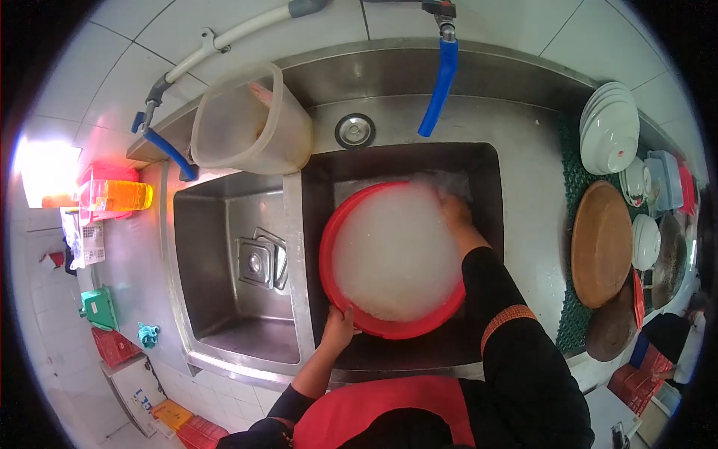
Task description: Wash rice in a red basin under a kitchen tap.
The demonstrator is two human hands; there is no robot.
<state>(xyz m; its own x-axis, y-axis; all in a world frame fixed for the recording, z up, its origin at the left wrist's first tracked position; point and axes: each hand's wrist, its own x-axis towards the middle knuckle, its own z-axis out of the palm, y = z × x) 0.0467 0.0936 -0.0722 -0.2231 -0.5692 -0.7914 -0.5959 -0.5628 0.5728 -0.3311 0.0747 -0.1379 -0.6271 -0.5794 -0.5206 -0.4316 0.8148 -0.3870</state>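
Note:
A round red plastic basin (331, 286) sits in the right-hand stainless steel sink compartment (482, 163). Cloudy, whitish contents (395, 258) with a foamy look fill most of it. My left hand (338, 326) grips the basin's near-left rim, thumb on top. At the far-right rim is my right hand (457, 210), blurred. Beside its fingers shows a greyish, translucent blur (449, 182); whether the hand holds it cannot be made out. The right fingertips are not distinct.
Metal lids (257, 264) lie in the left sink compartment. A translucent plastic bin (286, 129) stands behind it. A blue hose (440, 84) hangs over the sink's back ledge. White bowls (611, 134) and a brown oval tray (602, 244) occupy the green mat (571, 196) at right.

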